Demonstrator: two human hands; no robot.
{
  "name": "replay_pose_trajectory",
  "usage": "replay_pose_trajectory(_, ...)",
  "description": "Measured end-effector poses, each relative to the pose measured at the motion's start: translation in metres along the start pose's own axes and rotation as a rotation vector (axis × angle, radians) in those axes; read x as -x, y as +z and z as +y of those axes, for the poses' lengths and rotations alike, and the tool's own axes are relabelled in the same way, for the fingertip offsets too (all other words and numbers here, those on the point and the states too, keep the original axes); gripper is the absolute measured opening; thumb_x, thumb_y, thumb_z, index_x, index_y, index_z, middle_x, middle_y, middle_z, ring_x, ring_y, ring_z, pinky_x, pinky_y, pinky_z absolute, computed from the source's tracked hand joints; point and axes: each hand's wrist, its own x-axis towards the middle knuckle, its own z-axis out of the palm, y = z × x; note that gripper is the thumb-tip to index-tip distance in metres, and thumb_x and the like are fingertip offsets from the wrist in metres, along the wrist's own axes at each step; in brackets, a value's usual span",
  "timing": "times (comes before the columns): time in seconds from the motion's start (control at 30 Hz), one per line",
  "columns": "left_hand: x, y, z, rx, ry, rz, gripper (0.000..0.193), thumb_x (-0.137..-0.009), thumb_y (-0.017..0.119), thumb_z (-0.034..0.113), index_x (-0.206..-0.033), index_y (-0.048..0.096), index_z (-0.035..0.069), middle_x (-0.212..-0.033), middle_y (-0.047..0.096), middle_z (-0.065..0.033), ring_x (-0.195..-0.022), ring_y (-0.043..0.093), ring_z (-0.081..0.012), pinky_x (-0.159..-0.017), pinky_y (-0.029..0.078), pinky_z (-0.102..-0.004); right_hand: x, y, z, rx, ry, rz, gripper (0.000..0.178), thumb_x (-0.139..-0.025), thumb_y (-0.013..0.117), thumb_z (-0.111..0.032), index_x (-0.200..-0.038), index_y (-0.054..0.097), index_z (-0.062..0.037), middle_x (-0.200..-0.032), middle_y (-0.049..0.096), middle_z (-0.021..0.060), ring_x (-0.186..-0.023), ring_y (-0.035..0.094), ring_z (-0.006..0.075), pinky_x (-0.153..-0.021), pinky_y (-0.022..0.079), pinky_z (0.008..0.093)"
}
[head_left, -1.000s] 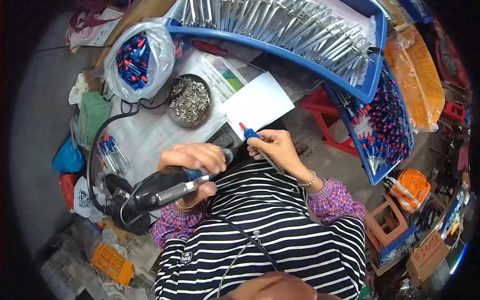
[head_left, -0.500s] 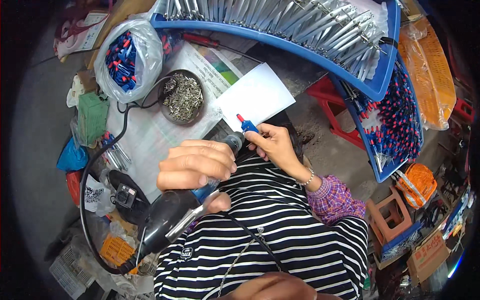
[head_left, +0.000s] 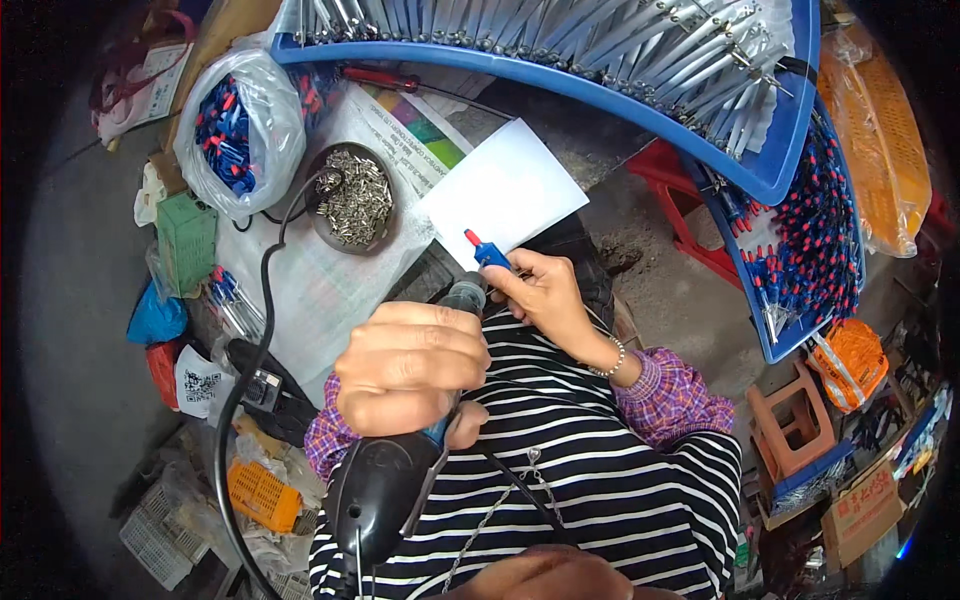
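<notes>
My left hand (head_left: 410, 365) is closed around a black corded electric screwdriver (head_left: 385, 490), its nose pointing up and to the right. Pinched in my right hand (head_left: 550, 300), a blue handle-like piece (head_left: 490, 256) with a red tip slants up to the left. The driver's nose (head_left: 465, 293) meets or nearly meets the near side of that piece; the exact contact is hidden. White sheets of paper (head_left: 510, 190) lie just beyond my hands. To their left, a dark round bowl (head_left: 318, 228) holds many small metal screws (head_left: 355, 200).
Across the far side stretches a blue tray (head_left: 560, 79) of metal rods. Another blue tray (head_left: 765, 340) at right holds many blue-and-red pieces. A clear plastic bag (head_left: 275, 130) of similar pieces stands far left. The driver's black cord (head_left: 262, 350) runs along the left. A red-handled screwdriver (head_left: 380, 78) lies beyond.
My left hand and the electric screwdriver have swung to the right and stand more upright behind the blue piece. My right hand keeps its hold, nearly in place. The cord has shifted right.
</notes>
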Motion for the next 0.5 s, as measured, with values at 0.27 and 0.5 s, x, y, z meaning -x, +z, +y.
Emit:
replay_pose_trajectory(0.27, -0.004, -0.005, 0.003, -0.058, -0.048, -0.080, 0.038, -0.071, 0.072, 0.001, -0.089, 0.039, 0.002, -0.069, 0.059, -0.0158, -0.052, 0.061, -0.0261, -0.049, 0.054, -0.0383, 0.000, 0.003, 0.003, -0.033, -0.040, 0.048, 0.023, -0.085, 0.065, -0.019, -0.075, 0.066, 0.0013, -0.055, 0.059, 0.0035, -0.042, 0.051, 0.0055, -0.038, 0.037, 0.0206)
replay_pose_trajectory(0.5, 0.001, -0.012, 0.000, -0.100, -0.081, -0.093, 0.041, -0.075, 0.068, 0.004, -0.097, 0.033, 0.006, -0.070, 0.059, -0.0146, -0.054, 0.062, -0.0265, -0.050, 0.054, -0.0385, 0.000, 0.001, 0.002, -0.016, -0.055, 0.059, 0.022, -0.085, 0.065, -0.019, -0.075, 0.066, 0.0010, -0.055, 0.059, 0.0034, -0.042, 0.051, 0.0053, -0.038, 0.037, 0.0205)
